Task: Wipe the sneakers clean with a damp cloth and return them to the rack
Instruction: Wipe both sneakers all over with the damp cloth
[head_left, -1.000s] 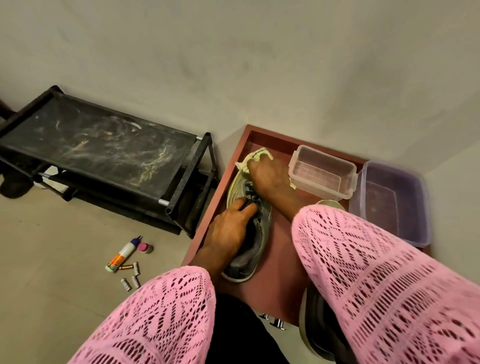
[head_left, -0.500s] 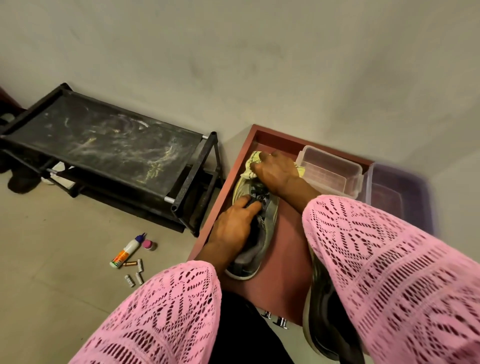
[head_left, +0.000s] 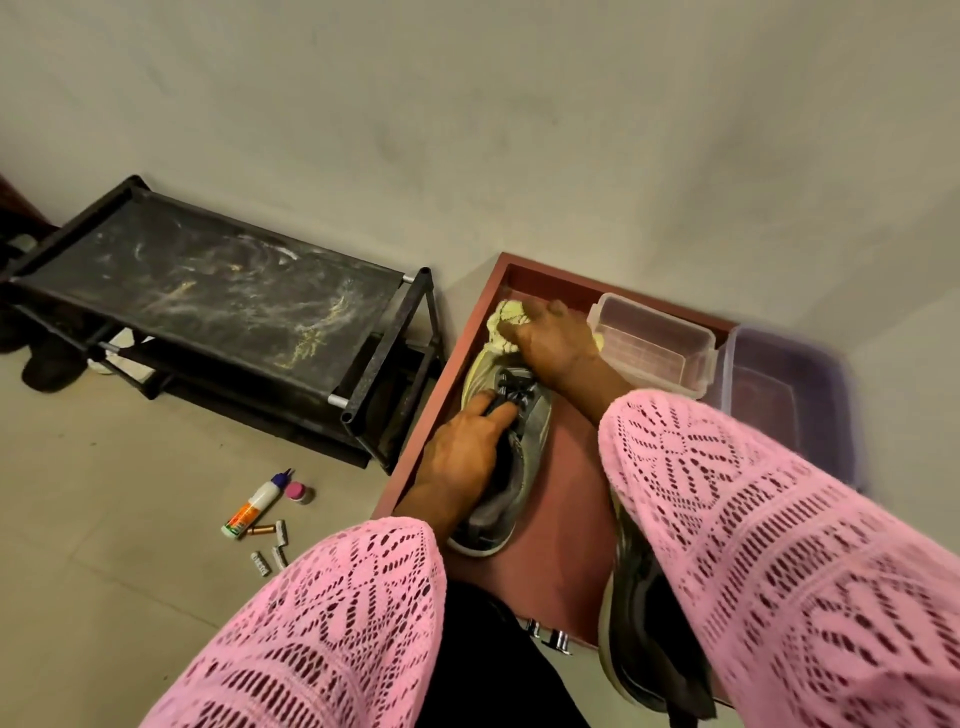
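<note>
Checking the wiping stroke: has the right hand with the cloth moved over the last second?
Yes. The right hand slid the cloth off the sneaker toe toward the tray's far rim, nearer the wall.

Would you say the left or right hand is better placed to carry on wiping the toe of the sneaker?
The right hand: it holds the cloth at the sneaker toe, while the left hand steadies it.

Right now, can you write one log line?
step: wiping toe | left hand: holds sneaker | right hand: presses cloth | rack: waiting
</note>
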